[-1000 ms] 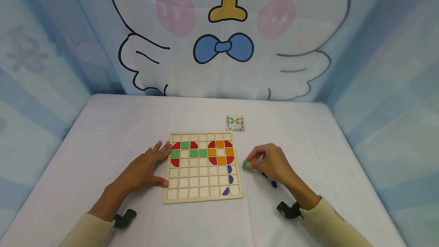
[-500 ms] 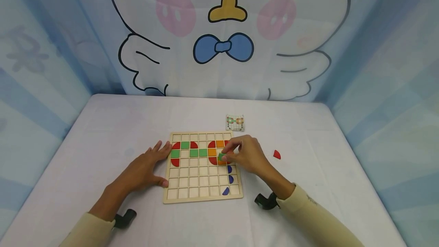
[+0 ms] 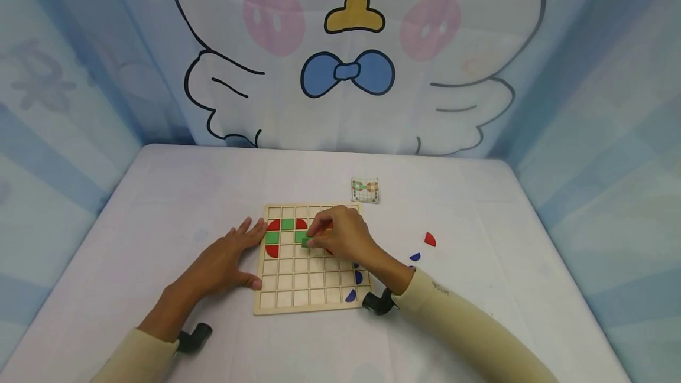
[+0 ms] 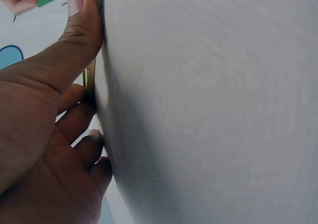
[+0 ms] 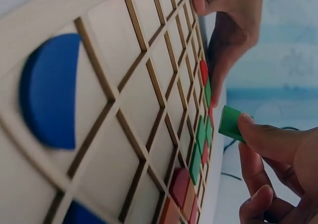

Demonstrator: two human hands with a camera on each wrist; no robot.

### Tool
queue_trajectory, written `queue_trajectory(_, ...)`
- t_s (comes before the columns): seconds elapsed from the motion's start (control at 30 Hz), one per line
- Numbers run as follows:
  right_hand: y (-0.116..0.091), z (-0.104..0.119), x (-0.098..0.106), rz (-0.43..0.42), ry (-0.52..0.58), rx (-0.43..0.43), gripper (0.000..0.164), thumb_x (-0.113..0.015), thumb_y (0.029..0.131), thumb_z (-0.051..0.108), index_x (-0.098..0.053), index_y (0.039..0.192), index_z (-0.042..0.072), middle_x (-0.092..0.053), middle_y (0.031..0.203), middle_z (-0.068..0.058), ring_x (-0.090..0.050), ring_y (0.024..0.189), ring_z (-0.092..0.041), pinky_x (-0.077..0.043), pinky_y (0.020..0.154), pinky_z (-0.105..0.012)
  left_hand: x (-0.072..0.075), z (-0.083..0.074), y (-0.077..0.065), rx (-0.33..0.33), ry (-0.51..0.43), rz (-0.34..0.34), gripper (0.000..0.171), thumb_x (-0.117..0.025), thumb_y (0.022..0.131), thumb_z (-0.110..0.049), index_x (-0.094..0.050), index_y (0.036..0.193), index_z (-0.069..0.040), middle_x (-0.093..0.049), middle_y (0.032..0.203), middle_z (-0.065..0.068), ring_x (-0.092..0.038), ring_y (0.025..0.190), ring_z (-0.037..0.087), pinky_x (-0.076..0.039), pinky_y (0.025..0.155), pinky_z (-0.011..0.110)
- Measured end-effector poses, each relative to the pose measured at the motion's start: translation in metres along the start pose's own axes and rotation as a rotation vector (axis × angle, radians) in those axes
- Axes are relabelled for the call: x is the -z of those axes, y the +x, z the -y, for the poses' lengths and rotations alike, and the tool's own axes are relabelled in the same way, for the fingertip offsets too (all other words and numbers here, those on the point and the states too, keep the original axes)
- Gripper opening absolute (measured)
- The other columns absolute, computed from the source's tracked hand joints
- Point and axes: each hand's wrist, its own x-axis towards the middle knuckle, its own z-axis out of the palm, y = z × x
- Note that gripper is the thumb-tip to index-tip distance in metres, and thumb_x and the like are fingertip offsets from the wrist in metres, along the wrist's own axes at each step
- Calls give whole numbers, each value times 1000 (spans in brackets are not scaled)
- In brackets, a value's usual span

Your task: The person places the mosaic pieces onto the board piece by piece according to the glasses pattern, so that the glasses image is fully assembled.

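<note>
A wooden grid board point(image 3: 300, 282) lies on the white table with red and green pieces in its upper left cells. My right hand point(image 3: 347, 236) is over the board, pinching a green square tile point(image 5: 229, 120) between thumb and fingers, and covers most of the red and orange pieces at the upper right. In the right wrist view the tile is held apart from the grid. My left hand point(image 3: 223, 260) rests spread against the board's left edge, its thumb point(image 4: 82, 30) on the rim. Blue half-round pieces point(image 5: 52, 92) sit in the right-hand cells.
A small pattern card point(image 3: 365, 190) lies behind the board. To the right, a red quarter-round piece point(image 3: 430, 240) and a blue piece point(image 3: 415, 257) lie loose on the tablecloth; my right forearm partly hides another blue bit. A printed curtain point(image 3: 452, 117) hangs behind the table.
From right of the board, my right hand has carried the green tile leftward over the grid, uncovering the loose red and blue pieces. My left hand stays at the board's edge.
</note>
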Motion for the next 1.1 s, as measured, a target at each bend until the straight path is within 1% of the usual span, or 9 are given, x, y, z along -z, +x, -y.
queue_trajectory(0.1,6,4,-8,31,-20,14,16,-94,82,21,-80,82,27,-74,78,17,-66,82,-8,-51,72,-30,0,0,0,-4,-1,2,125,-99,67,-42,-29,168,-17,-26,175,16,-21,161,51,-27,126,72)
queue_trajectory(0.27,13,12,-20,86,-54,26,14,-92,84,20,-79,82,26,-71,76,16,-64,77,-6,-48,68,-26,0,1,0,-10,-1,2,126,-99,67,-42,-29,168,-17,-26,175,16,-21,161,51,-26,126,72)
queue_trajectory(0.53,24,18,-34,94,-95,36,12,-90,87,20,-78,84,23,-70,75,13,-62,73,-4,-45,65,-23,0,3,1,-22,-7,-3,125,-99,67,-40,-30,168,-15,-27,175,16,-21,161,51,-26,126,72)
queue_trajectory(0.67,26,20,-37,114,-115,33,12,-89,88,20,-78,84,23,-70,76,14,-61,72,-5,-46,63,-23,0,4,1,-32,-8,-9,125,-99,66,-39,-31,168,-14,-28,174,16,-22,161,50,-27,125,72)
queue_trajectory(0.9,27,24,-39,137,-192,37,19,-91,86,20,-76,75,24,-68,69,16,-61,70,-4,-46,61,-23,0,7,-1,-96,-18,-40,124,-100,65,-36,-33,166,-10,-31,173,15,-23,163,45,-26,129,67)
queue_trajectory(1.1,25,22,-38,138,-182,51,16,-90,87,21,-77,78,24,-69,71,16,-60,70,-2,-46,61,-22,-1,7,-2,-94,-23,-40,124,-100,65,-36,-33,166,-9,-31,173,15,-22,163,45,-25,129,67)
